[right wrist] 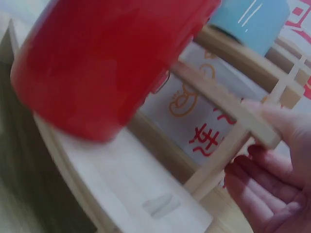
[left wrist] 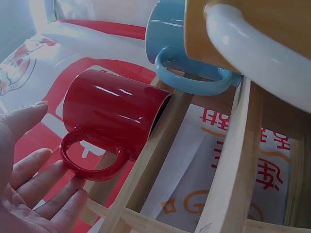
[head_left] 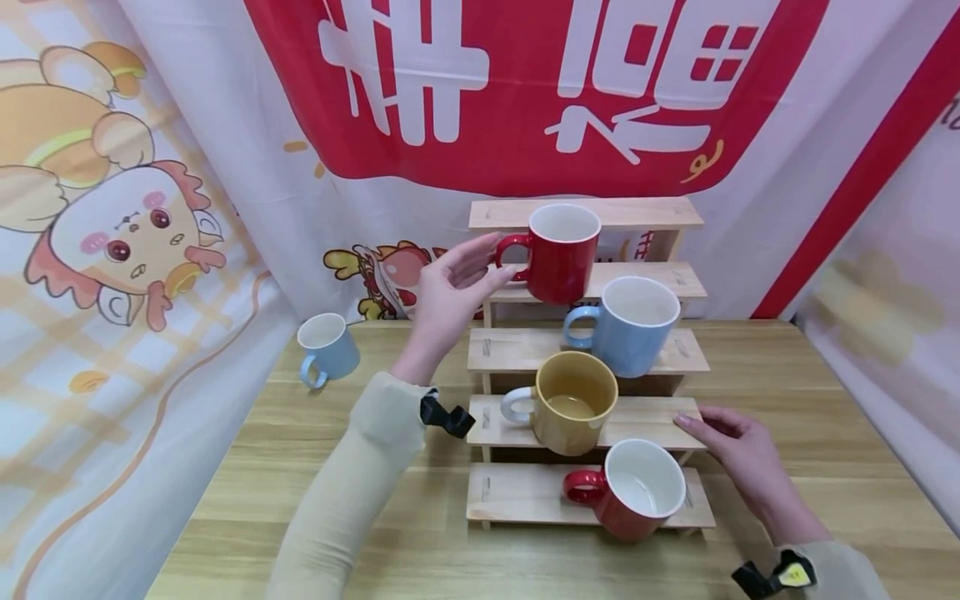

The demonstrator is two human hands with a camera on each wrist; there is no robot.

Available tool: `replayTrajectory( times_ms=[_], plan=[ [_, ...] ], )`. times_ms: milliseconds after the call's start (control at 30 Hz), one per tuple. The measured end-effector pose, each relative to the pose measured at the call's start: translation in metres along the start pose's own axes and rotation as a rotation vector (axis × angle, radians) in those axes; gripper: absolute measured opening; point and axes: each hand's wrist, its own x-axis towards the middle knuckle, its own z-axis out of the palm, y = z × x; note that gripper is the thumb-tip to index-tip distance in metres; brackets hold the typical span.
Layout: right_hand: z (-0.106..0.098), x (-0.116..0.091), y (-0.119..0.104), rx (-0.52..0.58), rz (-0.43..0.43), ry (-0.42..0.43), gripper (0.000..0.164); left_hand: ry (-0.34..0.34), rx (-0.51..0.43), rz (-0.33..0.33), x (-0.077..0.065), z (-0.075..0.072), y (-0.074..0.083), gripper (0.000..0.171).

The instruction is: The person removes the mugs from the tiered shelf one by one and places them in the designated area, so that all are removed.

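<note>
A red mug [head_left: 562, 254] with a white inside stands upright on the second tier from the top of a stepped wooden rack [head_left: 510, 500]. Beside its handle is my left hand [head_left: 450, 287], its fingertips touching or very near the handle; the left wrist view shows these fingers [left wrist: 41, 182] spread and fairly straight. My right hand [head_left: 738, 454] grips the right end of a lower plank, thumb on top. Down the rack stand a light blue mug [head_left: 636, 329], a tan mug [head_left: 573, 408] with a white handle, and another red mug [head_left: 641, 492] on the bottom tier.
Off to the left, a small light blue mug [head_left: 330, 346] stands on the wood-grain table [head_left: 247, 500]. A printed cloth [head_left: 405, 179] hangs behind the rack, and patterned cloth [head_left: 187, 350] borders the left side.
</note>
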Motion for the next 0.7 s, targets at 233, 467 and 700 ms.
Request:
replayTrajectory(
  times_ms=[233, 467, 700],
  plan=[
    [0.001, -0.007, -0.003, 0.033, 0.026, -0.001, 0.064, -0.014, 0.019, -0.048, 0.009, 0.002, 0.0, 0.047],
    [0.003, -0.008, -0.001, 0.01, -0.004, 0.039, 0.07, -0.058, -0.011, -0.066, 0.02, 0.006, -0.006, 0.043],
    [0.004, -0.007, 0.001, 0.002, -0.016, 0.049, 0.07, -0.051, -0.001, -0.118, 0.028, 0.014, -0.01, 0.038]
  ],
)
